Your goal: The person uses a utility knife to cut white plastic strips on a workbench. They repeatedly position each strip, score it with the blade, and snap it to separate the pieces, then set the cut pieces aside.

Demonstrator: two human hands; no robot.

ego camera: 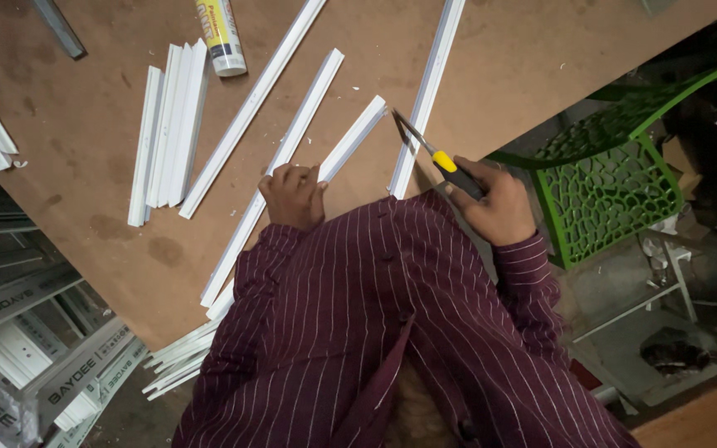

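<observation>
My left hand [292, 195] presses down on the near end of a short white plastic strip [358, 137] lying on the brown board table [85, 149]. My right hand [498, 203] is closed around a cutting tool with a yellow and black handle [451, 170]. Its thin metal blade points at the far end of that short strip, beside a long white strip [426, 91]. Maroon striped sleeves cover both my arms.
More long white strips [292, 141] lie slanted across the board, with a stack of shorter ones [168, 124] to the left. A sealant tube [221, 37] lies at the far side. A green plastic chair [607, 187] stands at the right, and cardboard boxes [35, 365] sit at lower left.
</observation>
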